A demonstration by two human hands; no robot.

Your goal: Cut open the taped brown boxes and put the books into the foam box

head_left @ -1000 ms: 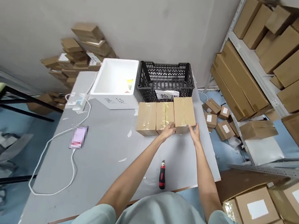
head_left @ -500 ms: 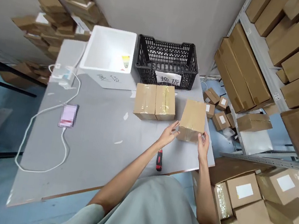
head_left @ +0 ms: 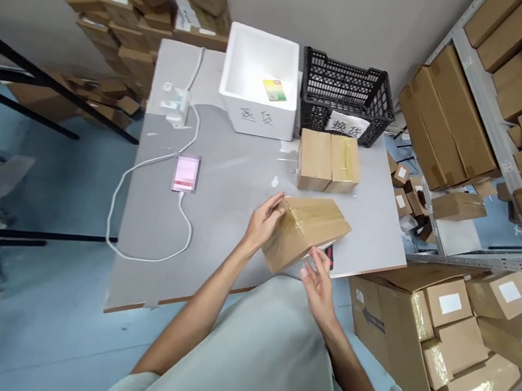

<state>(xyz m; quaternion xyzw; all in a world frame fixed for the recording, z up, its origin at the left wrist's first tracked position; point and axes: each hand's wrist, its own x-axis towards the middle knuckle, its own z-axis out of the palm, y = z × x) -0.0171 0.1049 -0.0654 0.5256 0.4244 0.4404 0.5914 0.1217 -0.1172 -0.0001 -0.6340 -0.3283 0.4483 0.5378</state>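
Observation:
A taped cardboard box (head_left: 309,224) is tilted above the near part of the grey table, held between both hands. My left hand (head_left: 264,221) grips its upper left end with the fingers bent over the edge. At the lower right edge, my right hand (head_left: 319,283) holds on with thumb and fingertips. Partly hidden behind the box lies a red and black tool (head_left: 330,256), perhaps a cutter. Two more taped cardboard boxes (head_left: 330,164) sit side by side just beyond.
At the table's back stand a white foam box (head_left: 257,117) with a card inside and a black plastic crate (head_left: 307,106). A phone (head_left: 186,174) on a white cable lies left. A large carton (head_left: 390,319) of boxes stands right, below a loaded shelf (head_left: 486,121).
The box, upright at the table's right side before, has been turned and tilted and brought left towards me. Both hands moved with it. The view has shifted left.

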